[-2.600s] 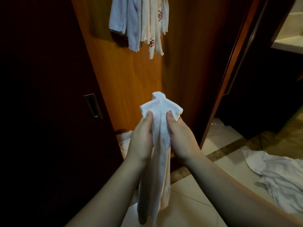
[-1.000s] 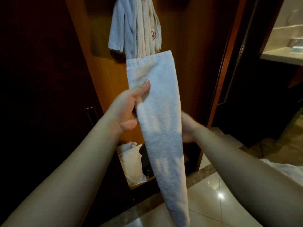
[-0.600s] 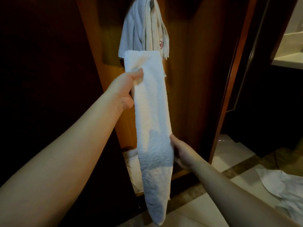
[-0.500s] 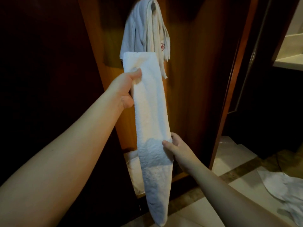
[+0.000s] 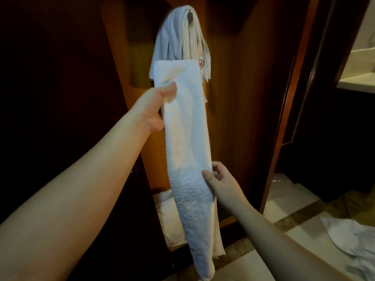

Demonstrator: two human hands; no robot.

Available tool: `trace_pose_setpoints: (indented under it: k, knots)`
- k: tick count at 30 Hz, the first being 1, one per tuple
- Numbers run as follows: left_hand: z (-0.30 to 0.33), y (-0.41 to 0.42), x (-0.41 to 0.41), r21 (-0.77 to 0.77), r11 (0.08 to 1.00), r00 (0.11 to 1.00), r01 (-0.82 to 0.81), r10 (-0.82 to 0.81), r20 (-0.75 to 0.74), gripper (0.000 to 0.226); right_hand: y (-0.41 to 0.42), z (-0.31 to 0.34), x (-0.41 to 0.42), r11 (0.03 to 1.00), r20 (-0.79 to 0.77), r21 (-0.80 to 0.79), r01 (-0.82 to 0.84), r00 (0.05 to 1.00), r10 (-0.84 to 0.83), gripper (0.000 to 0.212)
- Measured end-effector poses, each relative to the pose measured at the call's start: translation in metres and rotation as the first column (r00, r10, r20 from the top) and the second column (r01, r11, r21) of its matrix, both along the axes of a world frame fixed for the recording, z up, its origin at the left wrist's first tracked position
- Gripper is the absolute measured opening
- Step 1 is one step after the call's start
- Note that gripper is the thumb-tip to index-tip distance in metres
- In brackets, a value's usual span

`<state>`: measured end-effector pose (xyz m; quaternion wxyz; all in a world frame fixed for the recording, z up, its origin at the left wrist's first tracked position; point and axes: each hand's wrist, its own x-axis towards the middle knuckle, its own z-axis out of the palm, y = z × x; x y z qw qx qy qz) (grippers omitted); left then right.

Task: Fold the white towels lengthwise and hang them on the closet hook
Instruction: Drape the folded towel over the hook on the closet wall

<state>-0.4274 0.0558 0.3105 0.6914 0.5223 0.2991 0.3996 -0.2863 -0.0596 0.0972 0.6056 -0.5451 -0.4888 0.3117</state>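
A white towel (image 5: 186, 138), folded into a long narrow strip, hangs upright in front of the closet. My left hand (image 5: 154, 110) pinches its left edge near the top, thumb on the front. My right hand (image 5: 220, 179) pinches its right edge lower down, thumb on the front and fingers behind. Just above the strip's top edge, several white towels (image 5: 178, 37) hang from the dark closet hook (image 5: 190, 16); one carries a small red emblem.
The closet has a wooden back panel (image 5: 233, 98) and a dark sliding door (image 5: 50, 78) on the left. White bags (image 5: 168, 216) sit on the closet floor. A loose white towel (image 5: 353, 240) lies on the tiled floor at lower right. A counter (image 5: 357, 82) stands at right.
The towel went from a bunched end held low in both hands to a raised flat strip. My left hand lifted its top near the hook; my right hand slid down its right edge.
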Motion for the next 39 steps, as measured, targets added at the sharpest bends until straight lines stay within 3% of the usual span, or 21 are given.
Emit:
trace_pose_setpoints:
  k: [8, 10, 13, 15, 17, 20, 28, 32, 35, 39]
  knots:
    - [0.008, 0.005, -0.001, 0.057, 0.998, 0.999, 0.033, -0.033, -0.001, 0.026, -0.002, 0.012, 0.006, 0.989, 0.12, -0.046, 0.142, 0.983, -0.136, 0.017]
    - [0.009, 0.006, -0.001, 0.052, 0.998, 0.999, 0.028, -0.028, 0.018, 0.024, -0.003, 0.019, 0.008, 0.995, 0.066, -0.039, 0.094, 0.994, -0.091, 0.017]
    - [0.013, 0.008, 0.0, 0.035, 0.999, 0.999, 0.01, -0.011, 0.036, 0.021, -0.005, 0.025, 0.021, 0.986, -0.159, -0.061, -0.158, 0.976, 0.146, 0.079]
    - [0.016, 0.009, 0.002, 0.021, 1.0, 0.999, -0.004, 0.003, 0.037, 0.022, -0.01, 0.028, 0.03, 0.907, -0.32, -0.148, -0.394, 0.887, 0.333, 0.099]
    - [0.017, 0.012, 0.003, 0.004, 1.0, 0.999, -0.01, 0.01, 0.042, 0.022, -0.013, 0.032, 0.037, 0.781, -0.366, -0.246, -0.574, 0.801, 0.473, 0.1]
    - [0.018, 0.018, 0.005, -0.017, 0.999, 0.999, -0.036, 0.036, 0.028, 0.024, -0.015, 0.034, 0.039, 0.663, -0.331, -0.358, -0.657, 0.753, 0.568, 0.102]
    - [0.016, 0.039, 0.009, -0.041, 0.989, 0.985, -0.142, 0.137, -0.108, 0.01, -0.028, 0.041, 0.041, 0.535, -0.364, -0.441, -0.721, 0.688, 0.628, 0.097]
    - [0.001, 0.055, 0.016, -0.071, 0.977, 0.967, -0.203, 0.188, -0.172, 0.015, -0.033, 0.051, 0.041, 0.544, -0.482, -0.39, -0.743, 0.668, 0.567, 0.096]
    - [-0.021, 0.071, 0.021, -0.127, 0.958, 0.95, -0.259, 0.229, -0.211, 0.035, -0.038, 0.061, 0.042, 0.585, -0.598, -0.247, -0.773, 0.596, 0.536, 0.085]
    - [-0.069, 0.081, 0.023, -0.126, 0.977, 0.943, -0.173, 0.127, -0.308, 0.053, -0.038, 0.085, 0.044, 0.656, -0.617, -0.081, -0.75, 0.555, 0.558, 0.066]
